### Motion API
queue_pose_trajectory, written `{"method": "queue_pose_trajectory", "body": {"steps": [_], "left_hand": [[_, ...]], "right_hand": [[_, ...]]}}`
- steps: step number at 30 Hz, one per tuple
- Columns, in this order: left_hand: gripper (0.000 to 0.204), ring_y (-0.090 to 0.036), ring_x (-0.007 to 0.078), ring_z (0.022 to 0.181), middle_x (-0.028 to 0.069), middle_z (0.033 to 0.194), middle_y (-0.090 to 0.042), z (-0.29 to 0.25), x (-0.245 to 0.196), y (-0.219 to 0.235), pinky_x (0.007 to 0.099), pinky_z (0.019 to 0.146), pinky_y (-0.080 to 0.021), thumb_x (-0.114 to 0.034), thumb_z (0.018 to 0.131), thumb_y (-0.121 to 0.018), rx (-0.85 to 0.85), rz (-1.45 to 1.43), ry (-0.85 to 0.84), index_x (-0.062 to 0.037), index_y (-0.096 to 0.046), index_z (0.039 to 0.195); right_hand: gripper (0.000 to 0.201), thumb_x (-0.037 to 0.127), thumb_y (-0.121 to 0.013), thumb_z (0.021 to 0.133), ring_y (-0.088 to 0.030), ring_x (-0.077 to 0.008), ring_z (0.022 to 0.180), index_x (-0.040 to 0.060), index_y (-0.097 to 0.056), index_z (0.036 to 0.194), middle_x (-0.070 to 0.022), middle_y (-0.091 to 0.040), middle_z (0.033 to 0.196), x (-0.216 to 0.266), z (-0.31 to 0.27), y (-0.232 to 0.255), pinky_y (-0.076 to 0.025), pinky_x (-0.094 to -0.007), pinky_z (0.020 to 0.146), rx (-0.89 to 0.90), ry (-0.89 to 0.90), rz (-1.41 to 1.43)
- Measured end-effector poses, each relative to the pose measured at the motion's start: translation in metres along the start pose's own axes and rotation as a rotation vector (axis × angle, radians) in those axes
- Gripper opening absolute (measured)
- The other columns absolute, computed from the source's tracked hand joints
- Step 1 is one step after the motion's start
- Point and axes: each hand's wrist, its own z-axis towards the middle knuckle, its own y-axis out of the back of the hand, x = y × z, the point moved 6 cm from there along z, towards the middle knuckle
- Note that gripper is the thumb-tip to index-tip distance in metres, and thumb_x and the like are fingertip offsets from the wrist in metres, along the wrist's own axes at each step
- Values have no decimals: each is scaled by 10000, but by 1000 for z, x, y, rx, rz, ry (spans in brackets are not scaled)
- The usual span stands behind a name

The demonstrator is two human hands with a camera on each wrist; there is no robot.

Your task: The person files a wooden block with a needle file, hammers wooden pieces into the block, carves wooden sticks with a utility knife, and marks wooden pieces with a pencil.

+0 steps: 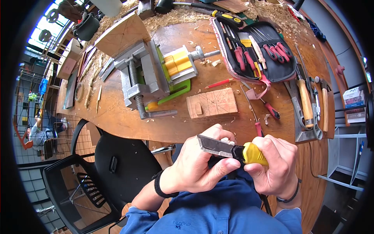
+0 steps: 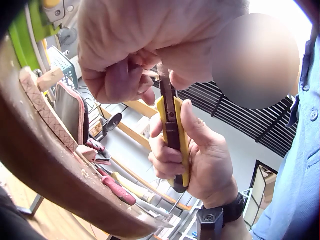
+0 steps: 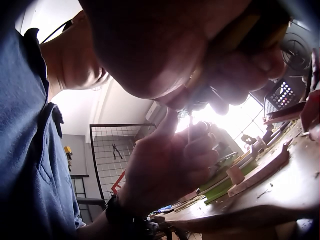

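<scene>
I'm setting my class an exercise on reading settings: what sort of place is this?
Most likely a woodworking workshop: wood shavings lie thick across the far side of the wooden table, which also bears a metal vise and an open tool case.

Hands, 2: left hand point(image 1: 200, 165), right hand point(image 1: 277, 163). Yellow-handled utility knife point(image 1: 238, 152), 1. Small pale piece point(image 2: 150, 73) in left hand, 1. Wristbands point(image 1: 157, 186), 2. Surface point(image 1: 171, 129), 1; on it: red pencil point(image 1: 219, 83), 1; flat-lying marked wood block point(image 1: 214, 102), 1; open tool pouch point(image 1: 280, 73), 1; loose red-handled tools point(image 1: 271, 110) near it, 2. Black chair point(image 1: 128, 167), 1.
</scene>
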Motion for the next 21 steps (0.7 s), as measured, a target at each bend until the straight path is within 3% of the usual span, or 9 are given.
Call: {"method": "queue_pose_trajectory", "body": {"steps": [7,9,14,16,17,18,20,21], "left_hand": [[360,-628,340,729,157,958,-646,-1,-1,3,420,636,-504,-318,989,-821,27,29,99,-2,-653,1021],[382,-614,320,683,127,856,-608,0,0,4,412,609,-484,-354,975,-841,43,-10,157,-18,-662,945],[397,-556,271,605,61,744,-543,-6,1,1,384,562,-436,-387,946,-873,50,16,95,-52,-663,906],[386,-541,244,599,50,744,-537,-7,4,-1,387,554,-411,-389,944,-875,-10,2,133,-45,-710,1002],[376,-626,147,671,36,861,-681,-4,2,2,321,594,-469,-244,993,-841,58,-26,91,-18,-709,1263],[376,-626,147,671,36,861,-681,-4,0,-2,321,594,-469,-244,993,-841,58,-26,91,-18,-709,1263],[500,-696,81,869,66,1101,-786,-9,7,-7,245,707,-540,-67,1036,-758,-149,-464,269,10,-586,1499],[560,-689,74,1044,103,1290,-776,-14,12,-6,220,839,-569,33,1053,-686,-80,-501,261,30,-486,1575]], "right_hand": [[535,542,-748,988,-626,-325,586,20,-682,1088,-103,-570,742,-1,-2,-2,-496,-421,551,1,8,17],[541,546,-742,991,-624,-319,584,17,-683,1090,-99,-564,740,-1,-3,-4,-494,-416,548,38,6,14],[549,552,-726,1005,-618,-332,586,13,-679,1091,-98,-549,731,-1,-4,-1,-486,-425,549,6,13,-28],[550,553,-721,1009,-619,-340,590,11,-677,1089,-100,-550,731,-2,-5,1,-483,-430,550,-34,15,-76],[549,550,-720,1012,-620,-347,593,9,-676,1088,-103,-553,734,-5,-6,3,-481,-435,552,-83,-19,-46],[548,548,-719,1014,-621,-354,597,7,-674,1087,-107,-556,736,-8,-7,5,-480,-439,554,-133,-52,-15],[545,538,-727,1012,-641,-359,610,1,-672,1088,-118,-593,754,-7,-7,6,-496,-434,564,-106,-53,2],[539,530,-732,1011,-650,-357,616,0,-673,1091,-123,-605,759,-7,-7,3,-504,-432,570,-57,-44,64]]}}
